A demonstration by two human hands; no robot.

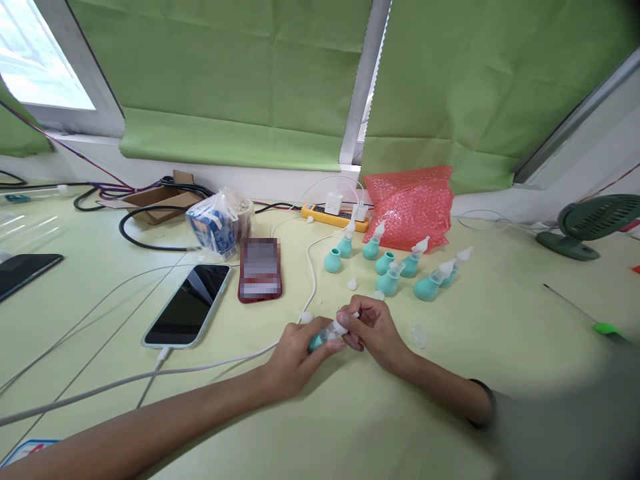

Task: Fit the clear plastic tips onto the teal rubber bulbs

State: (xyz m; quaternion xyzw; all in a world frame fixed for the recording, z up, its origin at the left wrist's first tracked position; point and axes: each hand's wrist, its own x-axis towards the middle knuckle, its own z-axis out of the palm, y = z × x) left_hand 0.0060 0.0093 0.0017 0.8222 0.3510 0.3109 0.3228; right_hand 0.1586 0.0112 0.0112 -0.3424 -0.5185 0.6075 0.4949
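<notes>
My left hand [293,359] is closed around a teal bulb nasal aspirator [316,342] with a clear collar, held just above the table. From the right, my right hand [379,331] pinches the white tip [341,327] at the aspirator's end with thumb and fingers; the hands nearly touch. Beyond them stand several teal bulbs [387,284], most fitted with clear collars and pale pointed tips. An open-necked bulb [333,261] has no tip. A loose white tip [353,285] lies in front of them, and a clear plastic piece [419,336] rests beside my right wrist.
A charging phone [187,307] and a red-cased phone [260,270] lie left, with a white cable [210,365] crossing under my left arm. Behind are a yellow power strip [334,217] and red bubble-wrap bag [410,207]. A green fan [595,227] and green-handled screwdriver [606,329] lie right.
</notes>
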